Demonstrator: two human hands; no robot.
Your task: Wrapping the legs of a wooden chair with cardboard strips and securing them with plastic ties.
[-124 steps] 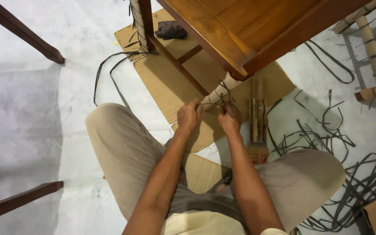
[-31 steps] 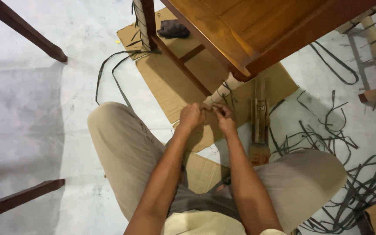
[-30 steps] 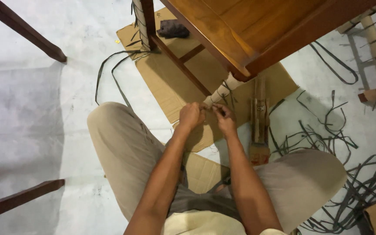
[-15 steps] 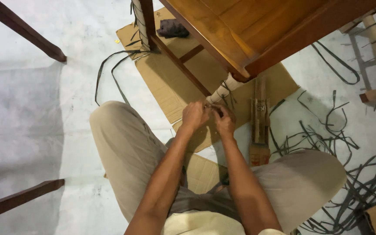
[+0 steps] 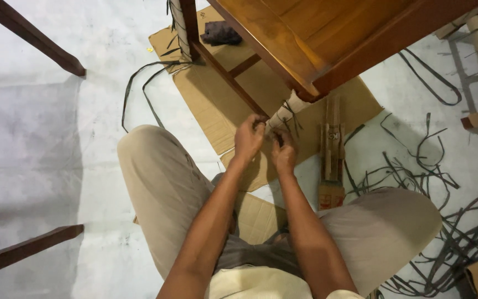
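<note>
Already wrapped in paper, the chair leg (image 5: pixel 284 114) stands on cardboard (image 5: pixel 217 105) as your left hand (image 5: pixel 248 138) and right hand (image 5: pixel 283 152) close on its dark strap (image 5: pixel 291 119), tying unfinished.

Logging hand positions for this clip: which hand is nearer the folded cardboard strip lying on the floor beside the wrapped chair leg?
Right. The right hand sits just left of the folded cardboard strip; the left hand is farther left, at the wrapped chair leg.
</note>
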